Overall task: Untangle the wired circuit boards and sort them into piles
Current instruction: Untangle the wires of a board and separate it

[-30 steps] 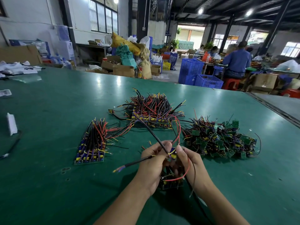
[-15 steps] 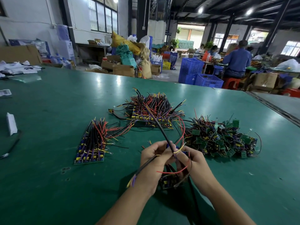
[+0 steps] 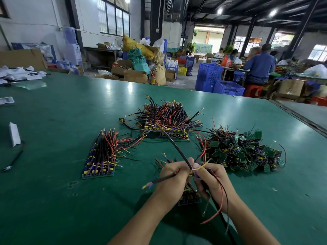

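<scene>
The wired circuit board (image 3: 198, 174) is held above the near middle of the counter (image 3: 53, 200), between the two hands. Only a small part of it shows, with yellow and purple leads at its top edge.

Right hand (image 3: 214, 183): grip closed on the wired circuit board, fingers curled round it. A red wire (image 3: 221, 197) and a thin black wire hang from it over the right wrist toward the near edge.

Left hand (image 3: 174, 181): grip closed on the black cable (image 3: 177, 147), fingers curled round it. The cable runs up and away to the far pile (image 3: 166, 121). Its stripped end, with coloured cores, sticks out to the left of the hand.

Under the hands a small stack of boards (image 3: 189, 198) lies on the counter, partly hidden.

Three piles lie beyond the hands:
- Left pile (image 3: 100, 156): boards laid in an orderly block, wires pointing away.
- Far pile: boards with a dense bush of red, black and yellow wires.
- Right pile (image 3: 242, 151): loose, tangled green boards.

A white piece (image 3: 14, 134) lies at the counter's left side, well apart from the piles. Blue crates (image 3: 219, 82) and a seated person in blue (image 3: 258, 68) are beyond the far edge.
</scene>
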### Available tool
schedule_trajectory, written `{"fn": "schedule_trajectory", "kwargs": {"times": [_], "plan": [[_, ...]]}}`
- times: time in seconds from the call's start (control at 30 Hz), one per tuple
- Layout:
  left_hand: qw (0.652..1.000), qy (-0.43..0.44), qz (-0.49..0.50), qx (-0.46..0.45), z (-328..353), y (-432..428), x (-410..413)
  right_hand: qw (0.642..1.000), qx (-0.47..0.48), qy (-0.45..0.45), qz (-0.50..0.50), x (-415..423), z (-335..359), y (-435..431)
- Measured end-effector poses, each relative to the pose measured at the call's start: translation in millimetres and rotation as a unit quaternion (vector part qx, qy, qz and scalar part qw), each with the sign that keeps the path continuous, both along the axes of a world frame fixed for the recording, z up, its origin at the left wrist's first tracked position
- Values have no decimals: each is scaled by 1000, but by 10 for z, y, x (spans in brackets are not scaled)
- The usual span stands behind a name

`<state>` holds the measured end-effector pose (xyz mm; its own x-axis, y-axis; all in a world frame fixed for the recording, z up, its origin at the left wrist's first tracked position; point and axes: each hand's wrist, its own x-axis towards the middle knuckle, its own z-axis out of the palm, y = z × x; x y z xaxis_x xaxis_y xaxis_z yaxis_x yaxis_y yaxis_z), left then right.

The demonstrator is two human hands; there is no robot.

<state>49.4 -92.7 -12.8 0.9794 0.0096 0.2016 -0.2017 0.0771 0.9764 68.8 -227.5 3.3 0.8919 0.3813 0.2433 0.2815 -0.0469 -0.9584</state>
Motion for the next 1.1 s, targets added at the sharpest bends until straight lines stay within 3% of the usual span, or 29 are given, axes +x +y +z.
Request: {"fn": "schedule_trajectory", "kwargs": {"times": [0.1,0.2,0.33,0.53,0.7,0.97,1.1], "plan": [[999,-21,24,-3,-14,-6,6,1000,-3,27,4,-1,-7,17],[999,17,-7,-35,-28,7,10,999,-7,34,11,8,0,13],[999,36,-21,8,-22,49,5,997,9,70,22,-10,-4,21],[997,30,-59,-48,-6,88,19,990,56,121,52,-43,-19,58],[989,67,-33,-131,-52,93,76,966,154,175,114,-55,-5,111],[997,7,65,-33,-53,43,105,949,160,267,-41,42,-1,149],[994,37,33,-93,-33,41,114,965,123,225,-50,45,-21,152]]}}
